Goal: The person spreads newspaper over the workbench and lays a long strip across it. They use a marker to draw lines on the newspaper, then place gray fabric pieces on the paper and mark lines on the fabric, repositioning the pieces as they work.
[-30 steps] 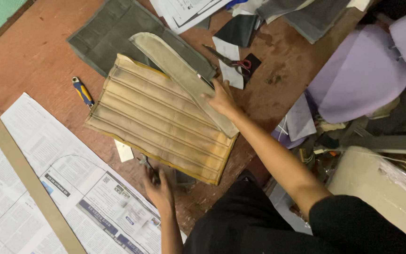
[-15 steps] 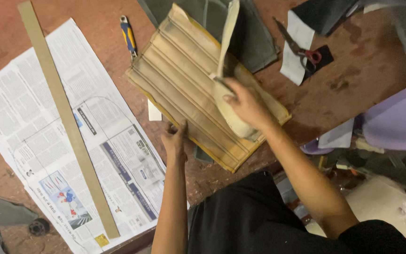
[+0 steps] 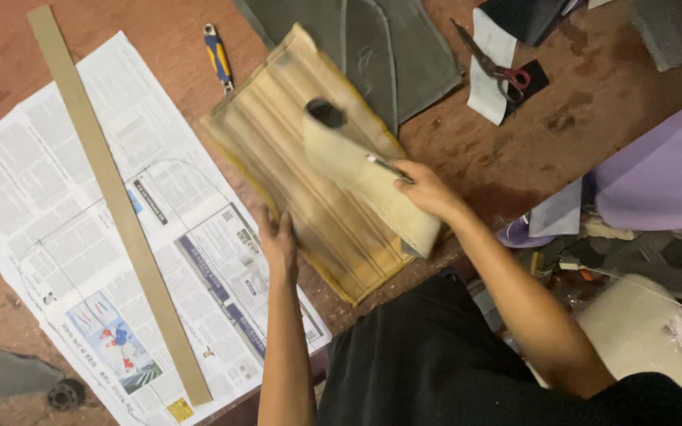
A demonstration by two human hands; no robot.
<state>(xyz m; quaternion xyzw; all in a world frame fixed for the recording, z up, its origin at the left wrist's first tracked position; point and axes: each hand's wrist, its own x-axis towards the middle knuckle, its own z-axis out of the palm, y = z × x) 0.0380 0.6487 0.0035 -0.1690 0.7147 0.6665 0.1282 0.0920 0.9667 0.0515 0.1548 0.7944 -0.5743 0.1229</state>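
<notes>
Reddish-brown worktable (image 3: 562, 102), newspaper-covered (image 3: 80, 213) at left, is noted. Tan ribbed upholstery panel (image 3: 278, 150) is gripped at its lower left edge by the left hand (image 3: 279, 241). Right hand (image 3: 428, 189) is closed on a tan strip piece (image 3: 365, 177) with a thin tool. Since half a second ago, the strip has been laid flatter across the panel at frame centre. Scissors (image 3: 491, 63) lie upper right.
</notes>
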